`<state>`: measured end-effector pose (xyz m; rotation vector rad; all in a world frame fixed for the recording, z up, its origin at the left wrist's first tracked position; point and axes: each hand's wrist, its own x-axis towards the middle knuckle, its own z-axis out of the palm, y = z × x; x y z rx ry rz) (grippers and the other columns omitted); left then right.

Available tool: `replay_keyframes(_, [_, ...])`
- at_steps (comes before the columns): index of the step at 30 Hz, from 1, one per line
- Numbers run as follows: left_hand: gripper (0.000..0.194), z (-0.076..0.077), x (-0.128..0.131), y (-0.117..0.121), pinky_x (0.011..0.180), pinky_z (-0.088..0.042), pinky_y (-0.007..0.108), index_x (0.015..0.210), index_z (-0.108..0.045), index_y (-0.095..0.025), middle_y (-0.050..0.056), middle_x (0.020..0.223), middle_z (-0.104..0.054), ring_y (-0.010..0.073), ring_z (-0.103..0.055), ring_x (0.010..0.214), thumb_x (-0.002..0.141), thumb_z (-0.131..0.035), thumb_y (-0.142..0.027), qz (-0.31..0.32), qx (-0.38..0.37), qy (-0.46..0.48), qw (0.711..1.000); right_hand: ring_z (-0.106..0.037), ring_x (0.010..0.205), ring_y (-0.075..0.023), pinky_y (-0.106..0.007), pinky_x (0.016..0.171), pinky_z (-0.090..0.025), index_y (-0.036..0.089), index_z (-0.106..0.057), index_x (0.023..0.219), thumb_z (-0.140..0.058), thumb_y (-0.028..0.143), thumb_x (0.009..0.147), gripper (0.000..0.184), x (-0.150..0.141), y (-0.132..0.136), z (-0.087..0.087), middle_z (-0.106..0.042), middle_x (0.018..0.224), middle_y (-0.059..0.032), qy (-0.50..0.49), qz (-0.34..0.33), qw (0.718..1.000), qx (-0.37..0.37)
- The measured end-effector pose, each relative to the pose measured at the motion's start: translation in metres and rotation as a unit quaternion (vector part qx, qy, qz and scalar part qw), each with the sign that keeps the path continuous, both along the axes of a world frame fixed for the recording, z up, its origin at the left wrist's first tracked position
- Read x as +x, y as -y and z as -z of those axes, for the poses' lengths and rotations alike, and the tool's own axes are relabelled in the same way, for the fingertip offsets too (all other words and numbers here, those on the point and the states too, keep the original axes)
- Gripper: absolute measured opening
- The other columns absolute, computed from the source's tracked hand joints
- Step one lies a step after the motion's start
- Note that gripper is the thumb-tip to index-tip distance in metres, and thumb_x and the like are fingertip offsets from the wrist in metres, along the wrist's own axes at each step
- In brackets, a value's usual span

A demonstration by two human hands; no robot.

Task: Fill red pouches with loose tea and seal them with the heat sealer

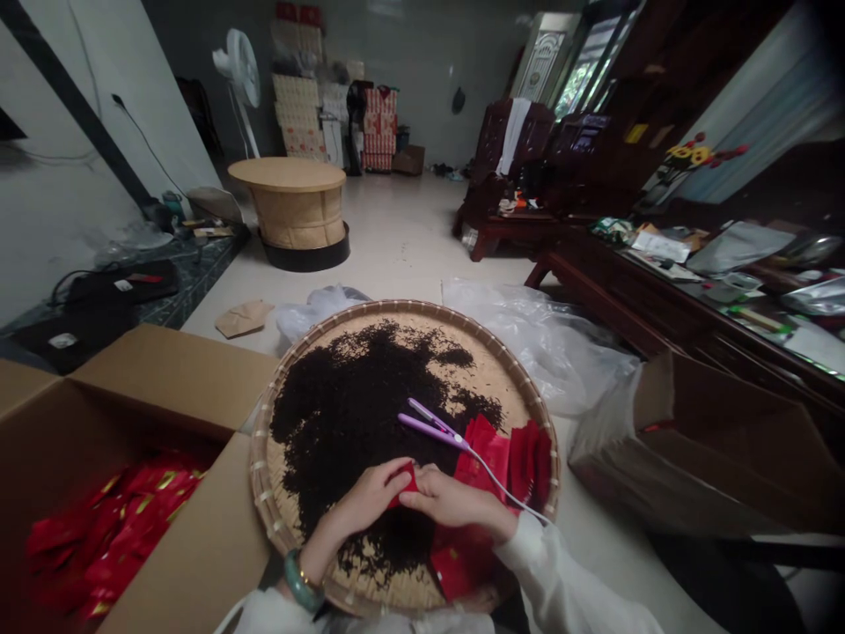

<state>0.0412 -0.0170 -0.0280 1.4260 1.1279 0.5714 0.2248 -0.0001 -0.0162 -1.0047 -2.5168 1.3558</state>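
Fingers (396, 467) of the left hand (373, 495) and the right hand (452, 499) are closed on one red packet (410, 483), mostly covered by them, above the bamboo tray (260, 475). This tray carries dark loose shreds (356, 396), purple tongs (432, 431) and red pouches (459, 555). In the cardboard box (191, 537), cut off at left, gold-marked packets (132, 515) lie; their print I cannot read.
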Motion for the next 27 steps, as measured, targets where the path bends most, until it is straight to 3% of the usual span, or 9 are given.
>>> replay_keyframes(3, [0.044, 0.003, 0.002, 0.000, 0.095, -0.043, 0.035, 0.112, -0.068, -0.018, 0.009, 0.114, -0.071, 0.0258, -0.063, 0.106, 0.089, -0.044, -0.048, 0.004, 0.005, 0.017, 1.000, -0.036, 0.057, -0.0101, -0.031, 0.078, -0.041, 0.018, -0.042, 0.060, -0.037, 0.034, 0.097, 0.041, 0.000, -0.001, -0.005, -0.035, 0.056, 0.0063, 0.026, -0.015, 0.999, -0.032])
replay_keyframes(6, [0.047, 0.008, 0.005, 0.001, 0.094, -0.043, 0.033, 0.104, -0.070, -0.017, 0.008, 0.107, -0.072, 0.0239, -0.062, 0.102, 0.091, -0.039, -0.049, 0.010, 0.001, 0.046, 0.999, -0.033, 0.054, -0.0090, -0.025, 0.063, -0.038, 0.019, -0.037, 0.059, -0.036, 0.036, 0.096, 0.042, 0.001, -0.002, -0.003, -0.032, 0.055, 0.0064, 0.028, -0.012, 0.997, -0.071])
replay_keyframes(10, [0.050, 0.015, 0.003, 0.003, 0.095, -0.042, 0.033, 0.106, -0.069, -0.017, 0.008, 0.106, -0.071, 0.0235, -0.061, 0.101, 0.091, -0.039, -0.053, 0.028, -0.012, 0.064, 0.997, -0.032, 0.054, -0.0096, -0.023, 0.051, -0.031, 0.019, -0.037, 0.059, -0.033, 0.045, 0.096, 0.046, 0.003, -0.002, 0.002, -0.033, 0.056, 0.0050, 0.037, -0.005, 0.993, -0.109])
replay_keyframes(14, [0.052, 0.018, 0.001, 0.002, 0.096, -0.041, 0.033, 0.110, -0.067, -0.017, 0.009, 0.109, -0.070, 0.0231, -0.060, 0.103, 0.087, -0.045, -0.058, 0.052, -0.040, 0.114, 0.991, -0.042, 0.062, -0.0123, -0.029, 0.074, -0.044, 0.017, -0.050, 0.065, -0.028, 0.044, 0.099, 0.048, 0.005, -0.004, -0.005, -0.045, 0.059, 0.0026, 0.062, -0.056, 0.996, -0.040])
replay_keyframes(18, [0.059, 0.021, 0.006, -0.001, 0.094, -0.042, 0.033, 0.104, -0.069, -0.015, 0.010, 0.107, -0.070, 0.0243, -0.059, 0.102, 0.077, -0.056, -0.066, 0.006, -0.076, 0.174, 0.982, -0.054, 0.075, -0.0157, -0.044, 0.104, -0.032, 0.016, -0.059, 0.074, -0.026, 0.036, 0.100, 0.047, 0.003, -0.010, -0.023, -0.056, 0.068, -0.0006, 0.068, -0.104, 0.992, 0.031])
replay_keyframes(23, [0.059, 0.017, 0.012, -0.004, 0.075, -0.047, 0.028, 0.088, -0.070, -0.011, 0.009, 0.085, -0.071, 0.0199, -0.062, 0.080, 0.071, -0.062, -0.067, -0.076, -0.132, 0.251, 0.956, -0.059, 0.086, -0.0183, -0.048, 0.114, -0.016, 0.015, -0.064, 0.086, -0.029, 0.040, 0.100, 0.045, -0.006, -0.020, -0.040, -0.063, 0.076, -0.0031, 0.055, -0.107, 0.991, 0.058])
replay_keyframes(27, [0.054, 0.011, 0.011, -0.005, 0.065, -0.046, 0.025, 0.078, -0.069, -0.012, 0.007, 0.074, -0.070, 0.0167, -0.062, 0.069, 0.064, -0.070, -0.064, -0.142, -0.155, 0.293, 0.933, -0.062, 0.093, -0.0197, -0.048, 0.115, -0.016, 0.017, -0.066, 0.088, -0.033, 0.044, 0.099, 0.044, -0.013, -0.027, -0.047, -0.066, 0.081, -0.0029, -0.002, -0.068, 0.997, 0.036])
